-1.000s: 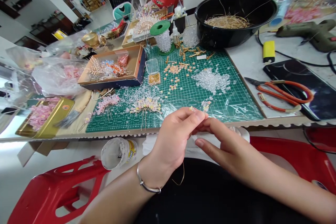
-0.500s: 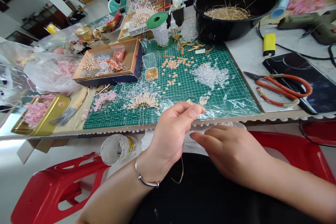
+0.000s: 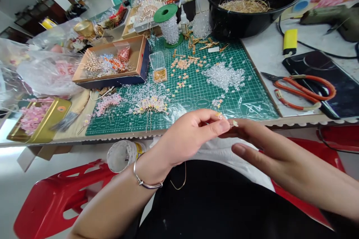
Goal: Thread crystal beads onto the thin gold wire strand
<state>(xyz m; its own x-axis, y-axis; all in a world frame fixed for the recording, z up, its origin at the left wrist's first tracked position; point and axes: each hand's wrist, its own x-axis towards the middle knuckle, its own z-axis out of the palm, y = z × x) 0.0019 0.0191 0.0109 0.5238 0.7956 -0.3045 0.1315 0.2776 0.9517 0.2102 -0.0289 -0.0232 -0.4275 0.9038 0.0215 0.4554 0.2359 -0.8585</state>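
Head view: the person is sitting at a craft table, both hands meeting at lower centre of the frame, just below the table's near edge.
Left hand (image 3: 186, 138): thumb and forefinger are pinching shut on a thin gold wire (image 3: 181, 179), which is looping down below the wrist over the dark lap.
Right hand (image 3: 269, 149): forefinger and thumb are closing on a tiny pale bead (image 3: 234, 123) at the tips; the other fingers are lying loosely extended.
Bead position: it is sitting right where the two hands' fingertips are touching, in front of the green cutting mat (image 3: 196, 93).
Step in hand: judging from the pinch, the person is threading or seating the bead on the wire's end.
Next move calls for: steady alignment of the wire tip with the bead's hole, likely with a firm left-hand pinch; whether the wire is already through is too small to tell.
Supplies: a heap of clear beads (image 3: 224, 76) is lying at centre of the mat, well apart from the hands; orange-handled pliers (image 3: 303, 91) are resting at the right.
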